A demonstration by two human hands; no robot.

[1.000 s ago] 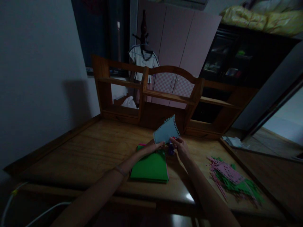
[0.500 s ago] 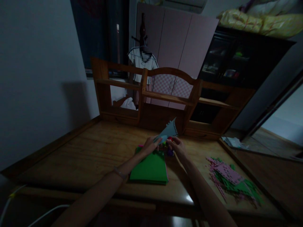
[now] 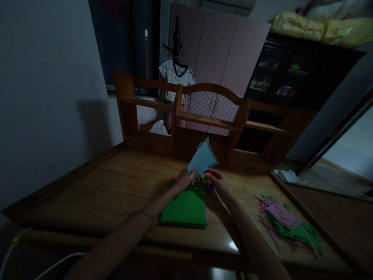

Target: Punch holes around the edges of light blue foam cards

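Observation:
My left hand (image 3: 184,180) pinches the lower edge of a light blue sheet of paper (image 3: 201,157), held up in the air with a row of small cut-outs along its edges. My right hand (image 3: 218,181) is closed around a small red craft punch (image 3: 208,171), close to the sheet's lower right corner; fingers partly hide it. Small green (image 3: 202,177) and purple (image 3: 210,189) items sit behind and between the hands, too dim to make out fully. Under my left hand lies a stack of green sheets (image 3: 183,210) with a pink edge showing.
Pink and green cut paper pieces (image 3: 284,217) are heaped on the table's right side. A wooden shelf unit (image 3: 210,118) stands along the table's back edge. A wall (image 3: 52,97) borders the left, and a white cable (image 3: 64,259) runs at the lower left.
The blue sheet has turned from nearly edge-on to facing me more, its top tipping left. My left hand has shifted slightly; my right hand stays nearly in place with the red punch.

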